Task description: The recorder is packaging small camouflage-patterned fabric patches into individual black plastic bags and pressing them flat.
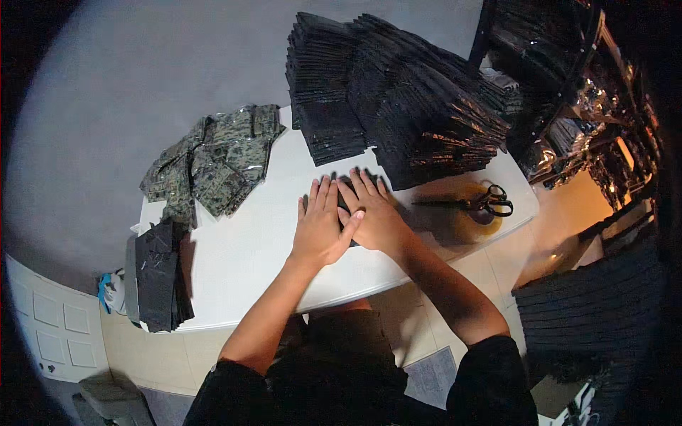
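Observation:
Both my hands lie flat, fingers stretched out, on a small dark piece of folded cloth (342, 200) near the middle of the white table (241, 248). My left hand (317, 226) is on its left part, with its thumb touching my right hand (375, 219). The hands cover most of the cloth; only dark bits show between and around the fingers. Neither hand grips anything. To the right of my right hand lie black-handled scissors (495, 201), partly over a yellowish round thing (484, 228) that I cannot make out.
Large fanned stacks of black folded cloth (419, 92) fill the table's far side. Camouflage garments (224, 160), shiny as if wrapped in plastic, lie at the far left. A dark folded cloth (162, 273) hangs over the left end. Shiny dark packages (625, 153) crowd the right.

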`<control>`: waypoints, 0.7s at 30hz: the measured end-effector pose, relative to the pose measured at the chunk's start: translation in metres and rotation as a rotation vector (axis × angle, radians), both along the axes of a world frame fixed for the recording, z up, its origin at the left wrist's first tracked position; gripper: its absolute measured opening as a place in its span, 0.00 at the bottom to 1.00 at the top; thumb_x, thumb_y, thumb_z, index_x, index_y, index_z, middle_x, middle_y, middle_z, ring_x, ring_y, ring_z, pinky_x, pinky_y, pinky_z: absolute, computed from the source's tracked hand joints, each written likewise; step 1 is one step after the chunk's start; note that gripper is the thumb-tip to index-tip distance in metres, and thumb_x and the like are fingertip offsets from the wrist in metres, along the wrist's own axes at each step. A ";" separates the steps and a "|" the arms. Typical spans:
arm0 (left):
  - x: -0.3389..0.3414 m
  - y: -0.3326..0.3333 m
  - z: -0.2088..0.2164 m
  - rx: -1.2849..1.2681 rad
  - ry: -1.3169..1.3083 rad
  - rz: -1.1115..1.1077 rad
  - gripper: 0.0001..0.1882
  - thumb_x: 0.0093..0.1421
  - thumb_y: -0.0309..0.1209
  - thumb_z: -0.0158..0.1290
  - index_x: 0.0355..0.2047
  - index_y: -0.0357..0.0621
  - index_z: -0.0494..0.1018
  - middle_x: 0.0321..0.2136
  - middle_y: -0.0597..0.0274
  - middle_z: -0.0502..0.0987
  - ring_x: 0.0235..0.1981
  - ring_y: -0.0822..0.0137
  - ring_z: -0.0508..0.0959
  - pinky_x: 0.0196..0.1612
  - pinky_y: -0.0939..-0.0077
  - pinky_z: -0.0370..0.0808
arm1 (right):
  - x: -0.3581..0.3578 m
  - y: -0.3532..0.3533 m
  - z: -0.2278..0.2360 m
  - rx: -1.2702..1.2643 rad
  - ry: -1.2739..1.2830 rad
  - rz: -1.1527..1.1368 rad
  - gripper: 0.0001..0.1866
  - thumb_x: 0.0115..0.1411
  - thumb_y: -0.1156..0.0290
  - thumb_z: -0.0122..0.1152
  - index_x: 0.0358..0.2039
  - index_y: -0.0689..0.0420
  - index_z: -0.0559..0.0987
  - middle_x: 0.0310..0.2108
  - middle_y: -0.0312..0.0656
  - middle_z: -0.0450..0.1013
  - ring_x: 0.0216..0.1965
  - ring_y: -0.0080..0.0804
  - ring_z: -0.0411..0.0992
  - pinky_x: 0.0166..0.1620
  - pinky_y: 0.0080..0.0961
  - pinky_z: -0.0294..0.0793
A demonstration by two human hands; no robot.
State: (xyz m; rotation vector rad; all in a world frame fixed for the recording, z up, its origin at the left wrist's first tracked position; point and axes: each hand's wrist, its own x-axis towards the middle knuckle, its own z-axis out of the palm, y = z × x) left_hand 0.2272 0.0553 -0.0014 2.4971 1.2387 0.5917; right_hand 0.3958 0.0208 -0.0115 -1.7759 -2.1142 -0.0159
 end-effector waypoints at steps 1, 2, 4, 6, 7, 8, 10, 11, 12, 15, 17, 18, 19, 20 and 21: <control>0.000 0.000 0.000 -0.007 -0.018 -0.004 0.52 0.73 0.65 0.49 0.79 0.31 0.57 0.81 0.35 0.56 0.84 0.37 0.50 0.80 0.26 0.48 | 0.000 0.000 0.000 0.017 0.002 -0.001 0.36 0.79 0.53 0.50 0.78 0.62 0.65 0.80 0.67 0.56 0.81 0.68 0.52 0.81 0.66 0.47; 0.000 0.000 0.000 -0.011 -0.020 -0.002 0.52 0.73 0.65 0.49 0.79 0.31 0.57 0.81 0.35 0.56 0.84 0.37 0.50 0.80 0.26 0.48 | 0.001 0.001 -0.004 0.013 0.000 0.002 0.36 0.79 0.53 0.50 0.78 0.62 0.65 0.80 0.67 0.56 0.81 0.68 0.52 0.81 0.66 0.47; -0.001 -0.002 0.001 -0.011 -0.017 0.002 0.53 0.74 0.66 0.48 0.80 0.31 0.57 0.81 0.36 0.55 0.84 0.37 0.50 0.80 0.26 0.48 | 0.001 0.004 -0.013 0.104 0.032 0.007 0.37 0.77 0.50 0.53 0.77 0.59 0.67 0.79 0.66 0.58 0.80 0.67 0.55 0.79 0.70 0.48; -0.002 -0.002 0.002 -0.020 -0.021 0.008 0.53 0.74 0.66 0.48 0.80 0.31 0.57 0.81 0.37 0.55 0.84 0.37 0.50 0.80 0.26 0.48 | 0.000 0.004 -0.013 0.109 0.007 0.007 0.36 0.77 0.50 0.53 0.77 0.59 0.67 0.79 0.66 0.59 0.80 0.66 0.55 0.79 0.70 0.49; -0.002 -0.002 0.004 -0.029 -0.018 0.005 0.53 0.73 0.67 0.47 0.80 0.32 0.57 0.82 0.37 0.55 0.84 0.38 0.50 0.80 0.26 0.48 | 0.000 0.003 -0.012 0.114 -0.013 -0.001 0.36 0.77 0.50 0.53 0.77 0.58 0.67 0.79 0.66 0.59 0.80 0.66 0.56 0.79 0.70 0.49; -0.002 -0.002 0.007 -0.053 -0.014 0.002 0.52 0.74 0.66 0.46 0.81 0.33 0.56 0.82 0.39 0.54 0.84 0.39 0.49 0.80 0.25 0.47 | -0.001 0.003 -0.009 0.113 -0.021 -0.002 0.35 0.78 0.50 0.53 0.77 0.58 0.68 0.78 0.65 0.60 0.80 0.65 0.57 0.78 0.69 0.51; -0.002 -0.004 0.010 -0.069 -0.049 0.004 0.50 0.76 0.64 0.45 0.81 0.36 0.56 0.82 0.38 0.53 0.84 0.38 0.48 0.80 0.26 0.47 | -0.001 -0.001 -0.002 0.094 -0.050 -0.001 0.34 0.79 0.51 0.51 0.77 0.59 0.68 0.79 0.66 0.59 0.80 0.65 0.57 0.79 0.68 0.50; -0.003 -0.004 0.008 -0.085 -0.077 -0.011 0.47 0.77 0.62 0.45 0.81 0.38 0.56 0.82 0.36 0.53 0.84 0.38 0.48 0.81 0.27 0.46 | 0.000 -0.001 -0.001 0.075 -0.072 -0.017 0.33 0.80 0.52 0.50 0.77 0.59 0.67 0.79 0.66 0.59 0.80 0.64 0.56 0.80 0.66 0.50; -0.007 -0.003 0.006 -0.094 -0.102 -0.014 0.42 0.78 0.57 0.48 0.80 0.39 0.60 0.82 0.38 0.55 0.84 0.38 0.50 0.82 0.35 0.49 | -0.001 0.000 -0.002 0.109 -0.118 -0.033 0.31 0.80 0.53 0.52 0.76 0.58 0.69 0.78 0.65 0.62 0.80 0.61 0.59 0.79 0.66 0.51; -0.042 -0.002 -0.007 -0.153 -0.255 -0.181 0.37 0.76 0.49 0.55 0.77 0.39 0.66 0.81 0.38 0.57 0.83 0.36 0.53 0.83 0.47 0.55 | 0.000 -0.010 0.005 0.062 -0.087 -0.009 0.28 0.79 0.58 0.56 0.73 0.57 0.73 0.74 0.62 0.67 0.77 0.60 0.63 0.79 0.67 0.50; -0.079 -0.011 -0.005 -0.032 -0.415 -0.224 0.28 0.73 0.36 0.61 0.70 0.37 0.75 0.73 0.36 0.70 0.74 0.37 0.71 0.75 0.58 0.70 | -0.010 -0.026 0.019 0.138 -0.005 0.059 0.24 0.76 0.64 0.63 0.69 0.58 0.77 0.71 0.60 0.71 0.73 0.60 0.69 0.77 0.62 0.59; -0.105 -0.017 0.004 -0.148 -0.477 -0.206 0.24 0.72 0.35 0.63 0.63 0.34 0.79 0.65 0.37 0.77 0.66 0.41 0.78 0.67 0.59 0.76 | -0.026 -0.032 0.029 0.121 0.209 0.114 0.23 0.74 0.67 0.64 0.66 0.59 0.79 0.69 0.59 0.72 0.72 0.59 0.71 0.75 0.56 0.65; -0.130 -0.021 0.009 -0.260 -0.546 -0.187 0.20 0.70 0.34 0.65 0.55 0.32 0.83 0.57 0.39 0.83 0.57 0.46 0.85 0.60 0.59 0.82 | -0.042 -0.038 0.040 0.101 0.416 0.174 0.21 0.72 0.70 0.66 0.63 0.60 0.81 0.68 0.58 0.73 0.70 0.58 0.73 0.73 0.51 0.70; -0.155 -0.022 0.002 -0.222 -0.639 -0.114 0.14 0.70 0.31 0.66 0.49 0.32 0.84 0.47 0.44 0.85 0.47 0.54 0.86 0.51 0.64 0.83 | -0.064 -0.042 0.051 0.135 0.467 0.229 0.19 0.69 0.74 0.69 0.59 0.61 0.83 0.64 0.56 0.77 0.66 0.53 0.76 0.67 0.41 0.77; -0.173 -0.024 -0.006 -0.189 -0.737 -0.051 0.10 0.70 0.29 0.66 0.42 0.31 0.86 0.38 0.50 0.87 0.37 0.63 0.87 0.43 0.68 0.83 | -0.078 -0.044 0.053 0.120 0.510 0.251 0.18 0.69 0.76 0.70 0.58 0.59 0.84 0.59 0.53 0.80 0.60 0.48 0.80 0.64 0.40 0.79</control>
